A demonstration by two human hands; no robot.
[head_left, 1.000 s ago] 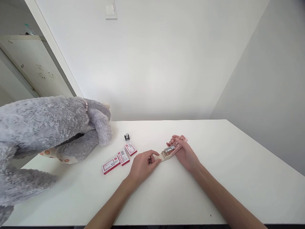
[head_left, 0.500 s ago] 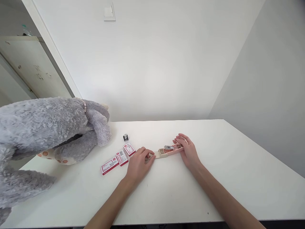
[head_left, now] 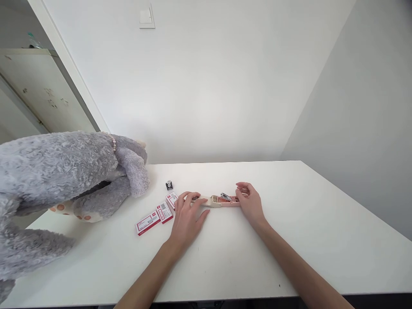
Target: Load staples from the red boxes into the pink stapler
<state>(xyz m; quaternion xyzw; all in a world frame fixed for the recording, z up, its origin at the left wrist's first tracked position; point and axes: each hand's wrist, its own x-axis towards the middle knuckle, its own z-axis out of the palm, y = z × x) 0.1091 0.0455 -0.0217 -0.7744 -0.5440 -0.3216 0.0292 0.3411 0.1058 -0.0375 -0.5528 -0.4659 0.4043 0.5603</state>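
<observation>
A cream-and-pink stapler lies opened out flat on the table, its cream part to the left and its ribbed pink part to the right. From the pink part a small metal piece sticks up at a slant. My left hand rests over the cream end with its fingers spread, the thumb on the near side. At the pink end, my right hand has thumb and fingers closed on the stapler. Its fingertips partly hide that end.
Left of my hands lie three red-and-white boxes: a long box, a smaller box and another box partly behind my fingers. A black-and-silver staple remover sits beyond them. A large grey plush toy covers the table's left side.
The stapler has come down flat and straighter, with its pink end nearer the table. My left fingers have spread from a pinch, and my right hand has shifted slightly left around the pink end.
</observation>
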